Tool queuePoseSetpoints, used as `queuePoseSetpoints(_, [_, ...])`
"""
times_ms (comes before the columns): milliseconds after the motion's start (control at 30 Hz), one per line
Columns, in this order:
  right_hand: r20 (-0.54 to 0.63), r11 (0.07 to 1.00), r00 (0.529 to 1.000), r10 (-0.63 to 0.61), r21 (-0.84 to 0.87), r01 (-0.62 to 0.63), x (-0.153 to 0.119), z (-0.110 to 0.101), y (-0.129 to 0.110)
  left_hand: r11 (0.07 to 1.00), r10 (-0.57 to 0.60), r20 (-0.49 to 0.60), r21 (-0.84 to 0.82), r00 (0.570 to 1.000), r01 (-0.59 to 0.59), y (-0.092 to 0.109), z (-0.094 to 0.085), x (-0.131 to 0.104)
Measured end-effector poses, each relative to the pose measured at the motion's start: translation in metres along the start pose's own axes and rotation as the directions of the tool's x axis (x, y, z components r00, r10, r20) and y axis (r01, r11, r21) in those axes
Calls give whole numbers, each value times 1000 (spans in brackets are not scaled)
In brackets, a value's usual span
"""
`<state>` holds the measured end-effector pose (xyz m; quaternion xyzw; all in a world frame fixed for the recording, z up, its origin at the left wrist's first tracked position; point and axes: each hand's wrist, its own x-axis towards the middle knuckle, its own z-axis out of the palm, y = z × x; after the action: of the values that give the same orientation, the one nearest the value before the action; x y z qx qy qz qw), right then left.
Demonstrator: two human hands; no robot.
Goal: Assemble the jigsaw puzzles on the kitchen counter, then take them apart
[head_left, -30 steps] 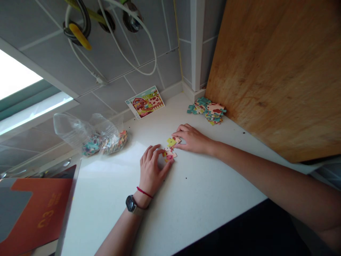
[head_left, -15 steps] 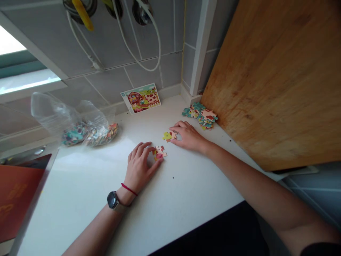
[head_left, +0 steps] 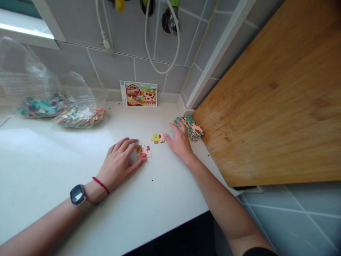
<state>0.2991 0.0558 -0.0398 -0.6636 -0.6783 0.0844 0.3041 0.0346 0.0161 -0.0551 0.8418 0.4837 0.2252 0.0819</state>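
My left hand (head_left: 121,159) rests on the white counter, with thumb and forefinger closed about the edges of a jigsaw piece (head_left: 144,152) that shows a cow's pink muzzle. A second bit of jigsaw (head_left: 156,138), yellow-green and pale pink with brown, lies flat just beyond it to the right. My right hand (head_left: 179,139) is open, fingers spread. Its thumb is close to the right end of that yellow-green bit, and its fingertips reach to the left side of a heap of jigsaw pieces (head_left: 195,128), partly covering it.
A farm picture card (head_left: 141,94) leans against the tiled wall. Two clear bags of jigsaw pieces (head_left: 80,117) stand on the counter (head_left: 165,192) at the left. A large wooden board (head_left: 271,99) rises on the right beside the heap. A white cable (head_left: 149,53) hangs above.
My right hand has let go of the yellow-green bit of jigsaw, opened its fingers and moved to the heap. My left hand keeps its piece. The view has turned somewhat.
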Motion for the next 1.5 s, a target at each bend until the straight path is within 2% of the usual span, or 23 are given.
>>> queuePoseSetpoints(167, [-146,998,989,-2,-69,-8,13,-19,13,1000,-14,18,-1,1000,14,0,0,0])
queuePoseSetpoints(267, [-198,975,978,62,-196,-101,18,-37,23,1000,-18,21,-1,1000,18,-1,1,0])
queuePoseSetpoints(367, [-98,930,982,159,-318,-182,19,-45,30,1000,-12,22,-1,1000,12,-1,3,-1])
queuePoseSetpoints(433, [-4,913,980,201,-362,-188,17,-42,33,1000,-12,17,-7,1000,12,-1,3,0])
queuePoseSetpoints(500, [38,916,981,189,-367,-162,16,-37,36,1000,-13,11,-15,1000,13,-1,3,0])
queuePoseSetpoints(600, [35,956,997,71,-289,-58,18,-29,40,1000,-9,9,-19,1000,9,0,2,0])
queuePoseSetpoints(700, [36,989,997,-70,-125,74,20,-21,42,1000,-3,9,-20,1000,3,0,2,0])
queuePoseSetpoints(967, [178,938,934,-311,219,270,15,-4,22,1000,8,-3,-20,1000,-8,1,1,0])
queuePoseSetpoints(1033, [167,923,930,-326,268,275,13,-4,18,1000,6,0,-19,1000,-6,1,1,0])
queuePoseSetpoints(1167, [70,917,957,-282,314,247,12,-4,17,999,-6,0,-35,1000,6,1,2,0])
queuePoseSetpoints(1367, [224,970,947,-231,132,205,8,2,21,999,-6,4,-43,1000,6,2,0,0])
queuePoseSetpoints(1500, [177,969,955,-238,115,221,10,2,20,999,-9,6,-46,1000,10,1,1,0])
